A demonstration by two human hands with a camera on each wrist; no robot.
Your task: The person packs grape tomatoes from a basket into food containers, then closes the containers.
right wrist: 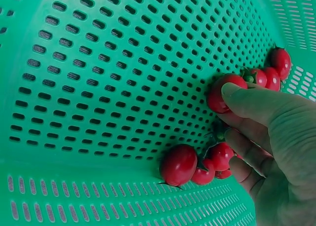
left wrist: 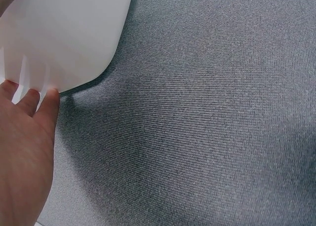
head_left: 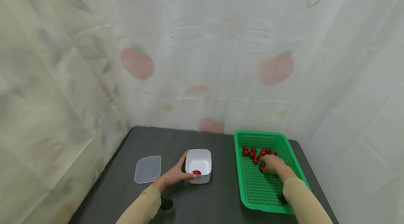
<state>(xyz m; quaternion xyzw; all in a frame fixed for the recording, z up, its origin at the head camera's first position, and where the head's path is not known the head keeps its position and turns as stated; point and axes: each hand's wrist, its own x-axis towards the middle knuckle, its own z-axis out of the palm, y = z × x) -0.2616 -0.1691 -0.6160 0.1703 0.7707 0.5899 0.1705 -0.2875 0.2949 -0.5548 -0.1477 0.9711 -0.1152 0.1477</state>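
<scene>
My left hand (head_left: 174, 175) holds a white square plastic container (head_left: 202, 179), thumb over its near rim and fingers along its side. In the left wrist view, several fingertips press the container's wall (left wrist: 74, 33). Inside it, at the near side, lies a red cherry tomato (head_left: 197, 172). My right hand (head_left: 274, 165) reaches into a green perforated basket (head_left: 238, 175). Seen from the right wrist, the thumb and a finger pinch a cherry tomato (right wrist: 216, 96) close to the basket floor. Several other cherry tomatoes (right wrist: 178, 165) lie around that hand, some partly hidden by it.
A translucent flat lid (head_left: 148, 169) lies on the dark grey table (head_left: 217, 199), left of the container. Behind the table hangs a pale curtain (head_left: 202, 76) with fruit prints. The basket stands near the table's right edge.
</scene>
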